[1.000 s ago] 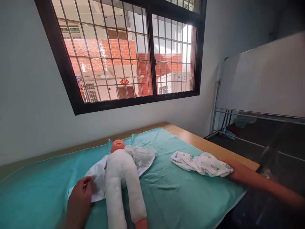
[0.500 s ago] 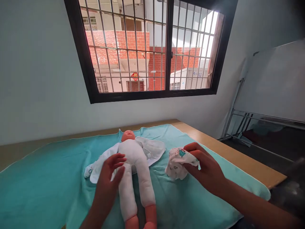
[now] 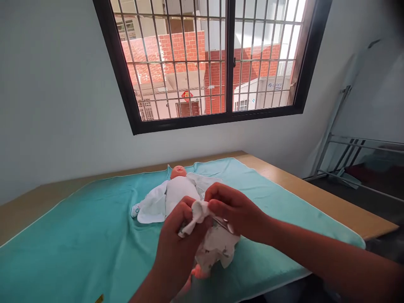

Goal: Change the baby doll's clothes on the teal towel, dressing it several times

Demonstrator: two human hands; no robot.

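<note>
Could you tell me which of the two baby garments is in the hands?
The bunched white printed fabric garment, pinched by the left hand and right hand; the plain white garment lies spread open under the soft white doll.

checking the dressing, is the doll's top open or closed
Open: the top lies spread on both sides of the doll, not across its chest.

Lower half of doll (image 3: pixel 180 194) behind garment (image 3: pixel 217 249)

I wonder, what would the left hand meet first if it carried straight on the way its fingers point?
Probably the doll, its white torso lying just beyond the left hand, which grips the patterned cloth together with the right hand; its height above the doll is unclear.
</note>
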